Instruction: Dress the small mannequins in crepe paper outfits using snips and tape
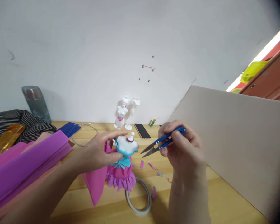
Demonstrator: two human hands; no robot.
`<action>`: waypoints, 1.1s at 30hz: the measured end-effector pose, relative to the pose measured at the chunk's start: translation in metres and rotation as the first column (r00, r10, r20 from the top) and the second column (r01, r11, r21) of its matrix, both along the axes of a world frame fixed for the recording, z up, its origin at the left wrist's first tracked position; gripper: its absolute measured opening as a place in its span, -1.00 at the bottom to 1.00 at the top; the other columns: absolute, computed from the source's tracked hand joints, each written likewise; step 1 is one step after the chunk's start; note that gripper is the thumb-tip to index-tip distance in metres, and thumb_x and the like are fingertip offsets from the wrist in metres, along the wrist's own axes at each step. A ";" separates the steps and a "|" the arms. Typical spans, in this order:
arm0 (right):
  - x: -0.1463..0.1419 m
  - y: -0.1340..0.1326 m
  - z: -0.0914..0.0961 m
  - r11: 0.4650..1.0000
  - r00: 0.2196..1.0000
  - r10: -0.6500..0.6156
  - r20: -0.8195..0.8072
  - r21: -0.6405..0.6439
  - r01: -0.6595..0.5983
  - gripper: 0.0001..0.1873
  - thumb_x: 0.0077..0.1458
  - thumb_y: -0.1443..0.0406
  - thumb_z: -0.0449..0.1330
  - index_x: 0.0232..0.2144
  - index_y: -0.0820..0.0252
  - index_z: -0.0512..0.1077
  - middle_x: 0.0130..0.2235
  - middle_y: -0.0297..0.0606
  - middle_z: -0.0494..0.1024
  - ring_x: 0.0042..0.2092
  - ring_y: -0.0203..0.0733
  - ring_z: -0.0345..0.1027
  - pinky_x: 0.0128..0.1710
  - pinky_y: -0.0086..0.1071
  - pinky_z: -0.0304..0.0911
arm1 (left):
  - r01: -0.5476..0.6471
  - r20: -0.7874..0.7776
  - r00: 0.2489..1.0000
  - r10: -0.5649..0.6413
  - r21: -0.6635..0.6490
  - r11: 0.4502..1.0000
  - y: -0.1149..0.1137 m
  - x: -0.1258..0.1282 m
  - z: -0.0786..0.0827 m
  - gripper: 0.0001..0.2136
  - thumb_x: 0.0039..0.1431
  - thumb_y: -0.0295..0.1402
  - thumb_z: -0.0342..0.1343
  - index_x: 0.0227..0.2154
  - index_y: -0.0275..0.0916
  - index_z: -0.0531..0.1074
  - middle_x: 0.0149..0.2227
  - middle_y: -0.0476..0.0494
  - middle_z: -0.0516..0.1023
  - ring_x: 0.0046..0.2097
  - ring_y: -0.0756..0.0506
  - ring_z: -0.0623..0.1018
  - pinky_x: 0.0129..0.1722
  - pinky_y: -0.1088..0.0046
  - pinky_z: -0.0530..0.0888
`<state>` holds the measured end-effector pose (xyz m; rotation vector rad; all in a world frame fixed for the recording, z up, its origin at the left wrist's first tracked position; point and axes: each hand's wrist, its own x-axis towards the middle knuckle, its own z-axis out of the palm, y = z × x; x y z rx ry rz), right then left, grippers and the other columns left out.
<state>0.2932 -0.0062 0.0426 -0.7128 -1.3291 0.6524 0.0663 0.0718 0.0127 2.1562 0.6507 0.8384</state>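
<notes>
My left hand (99,152) grips a small white mannequin bust (128,146) dressed in pink, purple and teal paper (121,174), with a loose pink sheet hanging behind it. Fingers wrap the back of the figure, thumb over its shoulder. My right hand (182,149) is closed around blue thread snips (162,143), whose metal blades point left toward the mannequin's shoulder, a short gap away. Both are held just above the wooden table (200,199).
A tape roll (138,199) and paper scraps lie below the figure. Purple and pink crepe sheets (25,165) are stacked at left, with striped cloth and a grey bottle (36,104) behind. Two bare mannequins (124,113), a phone (142,130) and a grey board (235,140) at right.
</notes>
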 end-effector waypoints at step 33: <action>-0.002 0.015 -0.009 0.997 0.958 -0.063 0.280 -0.029 0.074 -0.90 0.14 0.31 0.15 -0.42 0.18 0.37 -0.28 -0.25 0.51 -0.41 -0.30 0.36 -0.42 -0.37 0.29 | -0.088 -0.067 0.995 0.080 -0.121 0.989 0.006 -0.014 0.007 -0.43 0.02 -0.14 0.24 0.11 -0.21 0.41 -0.32 -0.12 0.58 -0.31 -0.13 0.53 -0.35 0.40 0.47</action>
